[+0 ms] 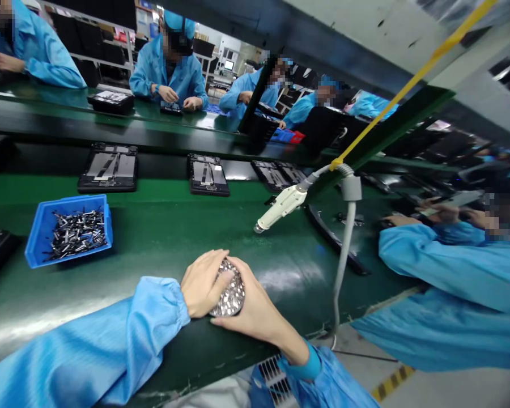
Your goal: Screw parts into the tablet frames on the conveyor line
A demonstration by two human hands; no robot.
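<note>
Near the front edge of the green bench, a round container of small shiny metal parts (230,296) is between my two hands. My left hand (204,283) lies against its left side, with the thumb over the top. My right hand (257,303) curves around its right side, fingers at the far rim and thumb at the near rim. The container's walls are mostly hidden by my hands. Beyond them a white electric screwdriver (283,207) hangs at a slant, apart from both hands.
A blue bin (34,241) of small black and silver parts stands at the left. Opened tablet-like devices (109,167) lie along the back. A grey cable (344,260) drops at the right, beside a co-worker's blue sleeve (425,255). A yellow strap (408,90) crosses above.
</note>
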